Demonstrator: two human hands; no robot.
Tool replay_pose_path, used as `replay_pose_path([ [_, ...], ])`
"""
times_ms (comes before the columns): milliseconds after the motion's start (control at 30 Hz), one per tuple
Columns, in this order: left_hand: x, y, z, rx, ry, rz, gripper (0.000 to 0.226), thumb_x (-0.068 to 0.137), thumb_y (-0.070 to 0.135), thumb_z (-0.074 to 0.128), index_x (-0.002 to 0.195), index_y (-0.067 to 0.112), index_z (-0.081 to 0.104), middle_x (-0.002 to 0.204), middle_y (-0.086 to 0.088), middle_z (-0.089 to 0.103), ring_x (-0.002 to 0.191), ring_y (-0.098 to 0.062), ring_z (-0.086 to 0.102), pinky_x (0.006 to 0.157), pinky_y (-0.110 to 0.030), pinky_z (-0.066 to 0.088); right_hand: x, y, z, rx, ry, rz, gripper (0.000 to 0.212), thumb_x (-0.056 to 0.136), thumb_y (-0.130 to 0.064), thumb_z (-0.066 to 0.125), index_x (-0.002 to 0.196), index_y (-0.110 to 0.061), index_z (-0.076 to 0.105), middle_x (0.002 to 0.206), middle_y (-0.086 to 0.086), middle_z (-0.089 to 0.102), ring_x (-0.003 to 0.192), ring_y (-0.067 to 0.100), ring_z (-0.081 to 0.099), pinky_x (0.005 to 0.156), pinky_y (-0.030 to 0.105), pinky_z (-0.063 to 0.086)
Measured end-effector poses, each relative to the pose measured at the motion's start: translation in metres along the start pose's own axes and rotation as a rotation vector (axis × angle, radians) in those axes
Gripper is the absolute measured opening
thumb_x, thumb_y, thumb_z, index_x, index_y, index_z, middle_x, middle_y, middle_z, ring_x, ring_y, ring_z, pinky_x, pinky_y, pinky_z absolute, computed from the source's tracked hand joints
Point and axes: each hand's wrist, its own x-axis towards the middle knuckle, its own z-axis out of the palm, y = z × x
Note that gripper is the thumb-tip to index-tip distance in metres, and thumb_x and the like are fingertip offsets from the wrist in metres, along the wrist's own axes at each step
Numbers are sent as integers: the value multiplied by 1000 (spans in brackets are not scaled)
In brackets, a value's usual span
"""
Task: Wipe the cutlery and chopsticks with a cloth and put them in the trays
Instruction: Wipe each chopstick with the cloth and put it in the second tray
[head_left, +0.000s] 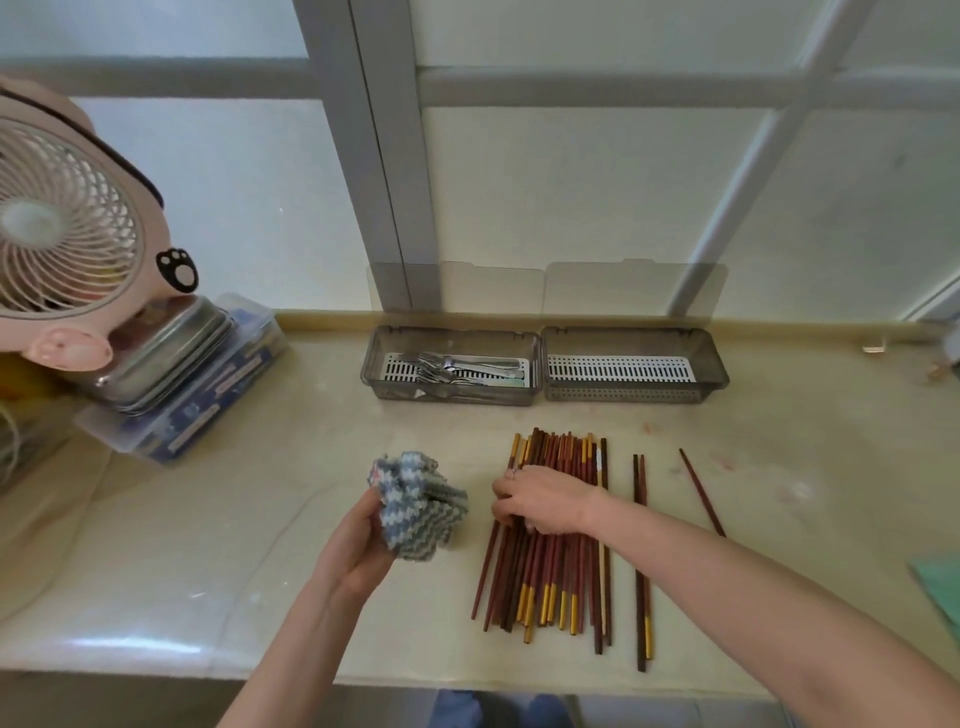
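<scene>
Along the window wall runs a pale surface (260, 519), with a pink fan (67, 228) at its far left above a clear plastic box (208, 405). Two grey trays stand side by side at the back: the left tray (374, 364) holds the cutlery (457, 369) (forks, as far as can be told), and the right tray (717, 364) shows only its slotted insert. In front of them lie the chopsticks (556, 587) in a loose heap, with a dark pair (641, 571) just to the right and a single stick (701, 493) further off. The left hand (358, 551) has its fingers clamped on the bunched blue-and-white cloth (415, 499), held just left of the heap. The right hand (540, 501) lies on the heap, fingers curled round several sticks at its left edge.
</scene>
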Motion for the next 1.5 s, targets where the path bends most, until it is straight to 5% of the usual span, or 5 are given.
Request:
replay_pose_path([
  [167,-1,-1,1,10,98,-10,44,83,27,54,117,-1,59,103,-20,69,86,-27,70,68,-40,59,2,-3,-4,83,-4,37,38,88,-14,55,125,-23,52,110,4,55,103,22,52,90,37,44],
  [500,2,-8,12,-24,87,-20,39,97,26,37,107,-2,63,102,-21,69,82,-28,71,62,-40,59,16,-9,-6,-188,5,-138,31,86,-7,54,116,-16,59,113,8,55,107,28,50,83,38,41],
  [933,2,-2,11,2,36,-21,66,52,26,88,107,-1,66,102,-22,69,87,-30,70,64,-43,59,25,-12,-13,-250,-104,-165,33,87,-17,56,119,-12,56,121,9,56,108,28,52,87,38,46],
  [1367,28,12,36,-57,-114,22,47,34,7,90,78,2,77,90,-20,72,77,-30,71,57,-46,57,-23,-3,-93,997,852,357,7,93,-11,56,98,-10,61,93,2,63,83,12,63,74,20,52],
  [1500,32,19,68,142,-175,101,69,32,16,92,97,7,68,86,-13,73,73,-23,71,59,-34,58,-29,-19,-102,1397,595,284,10,97,-11,46,97,-5,54,78,4,61,72,14,63,70,23,50],
])
